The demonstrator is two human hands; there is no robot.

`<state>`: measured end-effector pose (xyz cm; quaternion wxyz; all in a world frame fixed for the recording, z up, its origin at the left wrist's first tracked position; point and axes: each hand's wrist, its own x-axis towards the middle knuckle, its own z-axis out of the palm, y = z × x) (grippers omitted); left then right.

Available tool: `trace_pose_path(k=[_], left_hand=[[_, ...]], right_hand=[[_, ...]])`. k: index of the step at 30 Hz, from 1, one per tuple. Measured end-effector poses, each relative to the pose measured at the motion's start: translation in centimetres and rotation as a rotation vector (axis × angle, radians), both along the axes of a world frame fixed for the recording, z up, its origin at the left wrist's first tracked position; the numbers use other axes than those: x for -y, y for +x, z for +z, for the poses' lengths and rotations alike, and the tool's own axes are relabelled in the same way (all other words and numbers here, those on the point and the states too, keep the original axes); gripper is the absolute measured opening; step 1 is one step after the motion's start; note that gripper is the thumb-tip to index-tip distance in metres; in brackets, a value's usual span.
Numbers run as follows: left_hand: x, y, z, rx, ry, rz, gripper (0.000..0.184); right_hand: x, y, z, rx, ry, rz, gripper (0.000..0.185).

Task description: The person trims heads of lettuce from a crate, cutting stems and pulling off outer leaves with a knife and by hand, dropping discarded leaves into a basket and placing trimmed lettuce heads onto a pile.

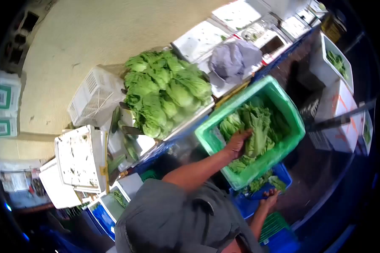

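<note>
My left hand [238, 143] is closed on a head of leafy green lettuce [258, 126] inside a box lined with green plastic [285, 152]. More lettuce leaves lie around it in the box. Lower down, my right hand [270, 200] has its fingers apart and a little curled, with nothing visible in them. It is beside a blue crate [286, 175] that holds loose green leaves [257, 183]. A single leaf [278, 183] lies just beyond its fingertips.
A large pile of lettuce [164, 92] covers the counter by the wall. Near it stand a white plastic basket [90, 95], long green vegetables [128, 143], a grey plastic bag [234, 59] and white foam boxes [80, 160]. A white box of greens [331, 59] stands at the right.
</note>
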<state>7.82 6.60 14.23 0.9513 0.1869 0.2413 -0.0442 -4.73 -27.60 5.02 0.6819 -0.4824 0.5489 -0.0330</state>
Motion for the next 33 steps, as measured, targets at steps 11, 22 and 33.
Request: trace_pose_path(k=[11,22,33], left_hand=[[-43.2,-5.2,7.6,-0.316,0.634,0.806,0.057],[-69.2,-8.0,-4.5,-0.873,1.304,0.755,0.066],[-69.3,-6.9,-10.1,-1.404,1.485,0.209,0.076]], right_hand=[[-9.8,6.5,-2.4,-0.035,-0.125,0.411,0.052],[-18.6,5.7,-1.7,-0.245,-0.28,0.566,0.051],[-22.7,7.1,-0.8,-0.22,-0.305,0.705,0.048]])
